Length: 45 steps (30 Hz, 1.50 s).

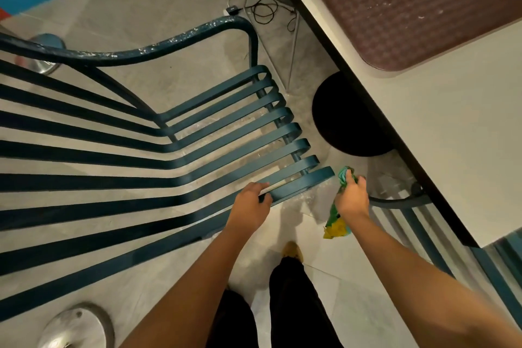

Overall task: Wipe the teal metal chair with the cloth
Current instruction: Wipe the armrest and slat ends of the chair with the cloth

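Teal metal slatted chair (175, 133), hard and heavy.
My left hand (251, 203) grips its edge slat; my right hand (351, 198) squeezes the soft green-and-yellow cloth (337, 223).

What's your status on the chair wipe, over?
Left hand gripping nearest slat of teal metal chair. Right hand clutching cloth, off the front edge, not on metal. White table close on the right.
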Available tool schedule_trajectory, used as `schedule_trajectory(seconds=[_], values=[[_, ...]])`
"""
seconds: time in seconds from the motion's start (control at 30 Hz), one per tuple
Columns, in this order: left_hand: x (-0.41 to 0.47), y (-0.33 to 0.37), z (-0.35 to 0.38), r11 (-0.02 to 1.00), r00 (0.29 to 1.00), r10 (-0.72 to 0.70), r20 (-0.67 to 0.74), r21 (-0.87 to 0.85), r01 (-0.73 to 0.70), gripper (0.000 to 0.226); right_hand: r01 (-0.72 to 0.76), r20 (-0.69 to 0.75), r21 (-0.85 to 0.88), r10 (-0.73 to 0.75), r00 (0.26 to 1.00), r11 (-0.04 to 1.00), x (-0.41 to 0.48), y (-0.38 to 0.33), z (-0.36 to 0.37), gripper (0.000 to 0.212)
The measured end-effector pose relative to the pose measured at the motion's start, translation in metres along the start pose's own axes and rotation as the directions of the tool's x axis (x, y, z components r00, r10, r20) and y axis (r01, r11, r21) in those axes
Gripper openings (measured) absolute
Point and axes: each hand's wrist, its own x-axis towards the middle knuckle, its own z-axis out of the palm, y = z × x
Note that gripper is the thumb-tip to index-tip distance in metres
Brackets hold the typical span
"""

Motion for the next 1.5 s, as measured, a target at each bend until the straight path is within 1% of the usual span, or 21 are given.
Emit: schedule_trajectory(seconds=[0.1,0.2,0.27,0.4,0.47,0.53,0.6,0.67,0.73,0.8,0.87,0.93,1.03,1.1,1.17,1.23,1.33,1.4,1.43,1.47,1.5], values=[[-0.012,0.0,-0.013,1.0,1.0,-0.029,0.009,-0.006,0.029,0.036,-0.038,-0.036,0.105,0.042,0.998,0.994,-0.012,0.003,-0.012,0.056],[-0.034,-0.005,-0.037,0.999,1.0,-0.003,-0.004,-0.04,0.002,0.036,0.01,-0.106,0.215,0.013,0.994,0.976,-0.04,-0.009,-0.02,0.045],[-0.05,-0.01,-0.053,0.998,1.0,0.026,-0.018,-0.051,-0.027,0.035,0.025,-0.122,0.303,0.013,0.992,0.953,-0.063,-0.022,-0.021,0.039],[-0.076,-0.027,-0.084,0.982,0.983,0.182,0.003,0.046,-0.182,0.034,0.04,-0.119,0.482,0.021,0.993,0.875,-0.124,-0.059,-0.013,0.034],[-0.087,-0.04,-0.103,0.959,0.973,0.231,0.024,0.163,-0.232,0.033,0.055,-0.113,0.586,0.014,0.994,0.808,-0.157,-0.081,-0.003,0.032],[-0.098,-0.051,-0.124,0.915,0.963,0.267,0.045,0.3,-0.268,0.033,0.034,-0.078,0.679,0.026,0.997,0.734,-0.184,-0.101,0.007,0.031],[-0.111,-0.064,-0.152,0.865,0.952,0.295,0.08,0.4,-0.302,0.034,-0.011,-0.018,0.765,0.038,0.999,0.644,-0.211,-0.12,0.021,0.026],[-0.123,-0.076,-0.182,0.831,0.941,0.329,0.085,0.448,-0.331,0.035,-0.092,0.082,0.859,0.041,0.996,0.504,-0.234,-0.134,0.034,0.024],[-0.135,-0.091,-0.212,0.807,0.923,0.375,0.085,0.461,-0.37,0.035,-0.204,0.213,0.898,0.022,0.977,0.39,-0.256,-0.147,0.048,0.034],[-0.144,-0.101,-0.238,0.787,0.908,0.406,0.109,0.464,-0.407,0.035,-0.311,0.328,0.885,0.01,0.945,0.346,-0.271,-0.155,0.059,0.044],[-0.151,-0.113,-0.26,0.772,0.894,0.426,0.139,0.459,-0.44,0.033,-0.365,0.377,0.874,0.025,0.926,0.321,-0.285,-0.165,0.071,0.043],[-0.153,-0.124,-0.28,0.76,0.883,0.447,0.141,0.461,-0.458,0.031,-0.405,0.413,0.858,0.046,0.91,0.316,-0.296,-0.173,0.084,0.041],[-0.149,-0.14,-0.306,0.733,0.867,0.486,0.113,0.487,-0.475,0.03,-0.49,0.514,0.809,0.014,0.858,0.324,-0.303,-0.188,0.1,0.04],[-0.144,-0.149,-0.321,0.719,0.859,0.502,0.104,0.501,-0.481,0.028,-0.525,0.57,0.774,-0.027,0.821,0.355,-0.303,-0.201,0.103,0.04],[-0.137,-0.157,-0.333,0.698,0.852,0.508,0.127,0.519,-0.493,0.028,-0.53,0.599,0.748,-0.064,0.798,0.399,-0.302,-0.213,0.102,0.039],[-0.128,-0.161,-0.345,0.647,0.843,0.504,0.188,0.564,-0.513,0.029,-0.52,0.608,0.726,-0.066,0.791,0.451,-0.301,-0.225,0.099,0.04],[-0.111,-0.165,-0.361,0.541,0.81,0.492,0.319,0.617,-0.572,0.03,-0.501,0.604,0.685,-0.028,0.797,0.528,-0.301,-0.238,0.094,0.04],[-0.093,-0.165,-0.372,0.451,0.758,0.5,0.419,0.621,-0.641,0.032,-0.483,0.573,0.686,0.005,0.819,0.544,-0.304,-0.246,0.092,0.037],[-0.088,-0.167,-0.375,0.424,0.737,0.503,0.452,0.613,-0.666,0.033,-0.467,0.56,0.678,0.012,0.828,0.567,-0.308,-0.247,0.089,0.035],[-0.082,-0.166,-0.379,0.392,0.707,0.503,0.498,0.597,-0.7,0.037,-0.46,0.546,0.68,0.024,0.837,0.571,-0.315,-0.25,0.088,0.032],[-0.076,-0.167,-0.384,0.351,0.661,0.515,0.546,0.569,-0.743,0.043,-0.457,0.528,0.688,0.043,0.848,0.564,-0.323,-0.253,0.088,0.03]])
